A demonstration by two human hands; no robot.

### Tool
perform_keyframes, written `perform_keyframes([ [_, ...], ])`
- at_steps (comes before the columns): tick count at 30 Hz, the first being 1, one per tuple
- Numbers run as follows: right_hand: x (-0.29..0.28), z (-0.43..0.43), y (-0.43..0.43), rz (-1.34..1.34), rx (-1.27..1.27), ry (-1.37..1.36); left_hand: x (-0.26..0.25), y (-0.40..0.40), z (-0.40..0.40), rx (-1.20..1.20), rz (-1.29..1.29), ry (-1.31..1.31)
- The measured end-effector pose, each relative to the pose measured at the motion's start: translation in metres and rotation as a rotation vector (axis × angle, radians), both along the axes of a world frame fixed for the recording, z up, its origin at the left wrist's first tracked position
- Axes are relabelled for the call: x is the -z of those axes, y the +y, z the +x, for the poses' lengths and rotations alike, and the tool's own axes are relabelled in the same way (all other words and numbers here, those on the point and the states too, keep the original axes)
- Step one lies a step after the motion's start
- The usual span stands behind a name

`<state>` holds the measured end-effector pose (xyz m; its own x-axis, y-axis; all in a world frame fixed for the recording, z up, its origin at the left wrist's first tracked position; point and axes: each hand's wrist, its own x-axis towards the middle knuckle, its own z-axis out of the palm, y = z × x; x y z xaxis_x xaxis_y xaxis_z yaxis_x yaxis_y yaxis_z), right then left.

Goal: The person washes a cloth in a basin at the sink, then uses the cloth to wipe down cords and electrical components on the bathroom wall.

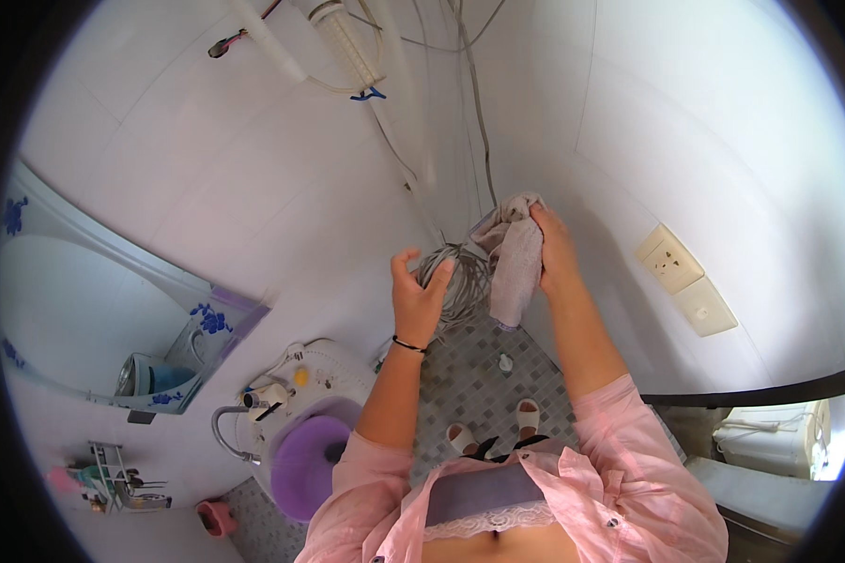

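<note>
My right hand (558, 248) grips a damp-looking, pale pinkish-grey cloth (517, 271) that hangs down from it in folds. Just left of the cloth, a coiled bundle of grey cable (468, 281) hangs in the corner between two white walls. My left hand (422, 285) is at the coil's left side, thumb over its front and fingers raised and apart; whether it grips any strands cannot be told. A grey cable (480, 105) runs down the corner above the coil, towards the cloth.
To the left are a washbasin counter (348, 359) with a purple basin (306, 468), a curved faucet (220, 429) and a mirror (91, 310). A wall socket (669, 259) is at right. A clear filter cylinder (348, 49) hangs above. Grey mosaic tiles (465, 373) cover the floor.
</note>
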<state>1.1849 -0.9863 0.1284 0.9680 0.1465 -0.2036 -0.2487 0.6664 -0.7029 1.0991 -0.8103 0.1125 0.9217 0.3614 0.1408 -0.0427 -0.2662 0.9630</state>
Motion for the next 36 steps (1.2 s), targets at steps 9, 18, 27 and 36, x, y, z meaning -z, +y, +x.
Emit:
perform_keyframes([
  [9,-0.012,-0.005,0.005,-0.616,-0.388,-0.341,0.000,0.027,0.021,0.406,-0.429,0.129],
  [18,0.001,-0.052,0.049,-0.696,0.014,-0.539,0.025,-0.018,0.031,-0.354,0.452,-0.338],
  [27,0.004,-0.052,0.038,-0.767,0.021,-0.639,0.014,-0.032,0.000,0.114,-0.869,0.021],
  [36,0.024,-0.101,0.049,-1.276,0.290,-0.952,-0.006,-0.031,0.038,0.246,-1.125,-0.093],
])
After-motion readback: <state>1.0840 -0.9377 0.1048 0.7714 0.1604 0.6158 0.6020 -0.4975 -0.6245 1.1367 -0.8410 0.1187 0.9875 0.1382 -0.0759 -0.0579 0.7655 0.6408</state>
